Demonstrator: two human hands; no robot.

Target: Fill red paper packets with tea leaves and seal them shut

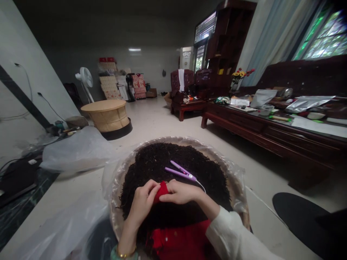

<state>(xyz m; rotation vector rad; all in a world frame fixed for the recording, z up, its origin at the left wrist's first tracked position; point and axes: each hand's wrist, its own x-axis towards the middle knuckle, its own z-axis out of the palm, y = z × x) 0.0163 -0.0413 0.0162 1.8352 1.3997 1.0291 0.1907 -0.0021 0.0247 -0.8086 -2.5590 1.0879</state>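
Note:
My left hand (143,198) and my right hand (177,191) meet over a round basket (117,220). Between them is a small red packet (160,193), pinched by the fingers of both hands and partly covered by them. Dark, dry, twisted leaves (151,159), like loose tea, fill the basket. Just beyond my hands a purple hair straightener (182,175) lies on the leaves with its two arms apart, its white cord running off to the right. Closer to me, a heap of red packets or red material (181,240) lies below my right forearm.
Clear plastic sheeting (78,148) spreads around the basket's left side. A drum-shaped woven stand (108,117) with a round top is farther left, near a white fan (85,77). On the right are a cluttered dark wooden table (260,131) and a black round base (298,213).

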